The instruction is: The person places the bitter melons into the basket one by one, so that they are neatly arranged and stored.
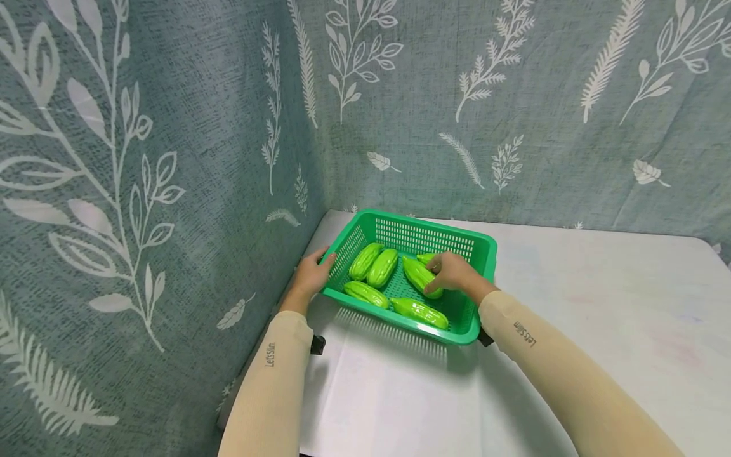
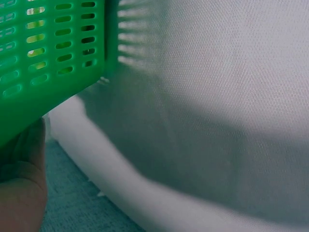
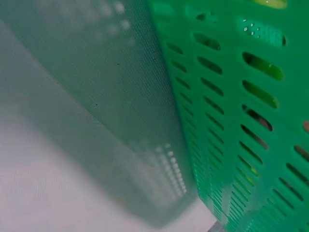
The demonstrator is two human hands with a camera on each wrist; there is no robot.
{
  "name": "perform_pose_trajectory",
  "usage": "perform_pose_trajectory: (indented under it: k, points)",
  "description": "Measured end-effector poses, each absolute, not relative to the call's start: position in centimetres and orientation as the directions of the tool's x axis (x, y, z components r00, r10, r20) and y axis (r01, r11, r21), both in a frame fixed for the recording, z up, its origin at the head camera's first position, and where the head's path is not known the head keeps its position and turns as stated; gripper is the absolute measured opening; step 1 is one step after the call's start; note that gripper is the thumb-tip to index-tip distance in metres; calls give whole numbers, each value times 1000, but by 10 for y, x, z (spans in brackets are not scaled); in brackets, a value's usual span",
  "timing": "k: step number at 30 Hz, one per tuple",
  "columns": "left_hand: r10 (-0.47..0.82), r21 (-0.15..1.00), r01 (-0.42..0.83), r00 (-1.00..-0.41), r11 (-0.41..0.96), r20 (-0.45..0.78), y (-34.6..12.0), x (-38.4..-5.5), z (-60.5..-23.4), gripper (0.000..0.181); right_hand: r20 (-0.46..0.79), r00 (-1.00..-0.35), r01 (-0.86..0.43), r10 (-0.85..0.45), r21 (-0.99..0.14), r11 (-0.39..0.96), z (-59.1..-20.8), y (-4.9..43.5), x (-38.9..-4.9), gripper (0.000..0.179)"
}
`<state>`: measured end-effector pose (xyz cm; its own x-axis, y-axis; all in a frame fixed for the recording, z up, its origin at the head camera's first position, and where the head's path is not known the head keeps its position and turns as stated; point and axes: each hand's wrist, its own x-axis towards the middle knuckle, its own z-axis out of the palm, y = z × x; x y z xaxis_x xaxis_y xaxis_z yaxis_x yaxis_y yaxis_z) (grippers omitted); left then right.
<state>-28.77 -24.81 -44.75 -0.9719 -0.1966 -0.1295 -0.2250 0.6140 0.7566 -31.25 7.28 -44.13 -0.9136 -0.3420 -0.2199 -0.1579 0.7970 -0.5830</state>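
A green plastic basket (image 1: 488, 263) with slotted walls holds several shiny, ridged light-green bitter gourds (image 1: 382, 268). At the basket's left end my left hand (image 1: 313, 274) grips the rim, thumb over the edge. The left wrist view has part of that hand (image 2: 21, 193) below the slotted wall. My right hand (image 1: 454, 274) reaches over the right end into the basket and holds a bitter gourd (image 1: 418, 273), with another gourd (image 1: 425, 258) partly hidden behind it. In the right wrist view, the basket wall (image 3: 227, 159) hides most of this hand.
The basket is on a white-covered table (image 1: 588, 317), near its left edge. Patterned grey-green fabric (image 1: 422, 101) hangs behind the table and along its left side. In the left wrist view, the rounded table edge (image 2: 120, 179) runs close beside the left hand.
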Motion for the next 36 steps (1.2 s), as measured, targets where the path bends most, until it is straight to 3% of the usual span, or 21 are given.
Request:
perform_pose_trajectory:
  k: [23,36]
  points:
    - [-193,773,-203,-975,601,-106,-246,-289,-449,55,-125,-937,-165,-326,-666,728,-433,83,-313,58]
    - [-199,769,-209,-974,604,-108,-246,-291,-451,56,-49,-970,-127,-237,-732,670,-399,102,-315,59]
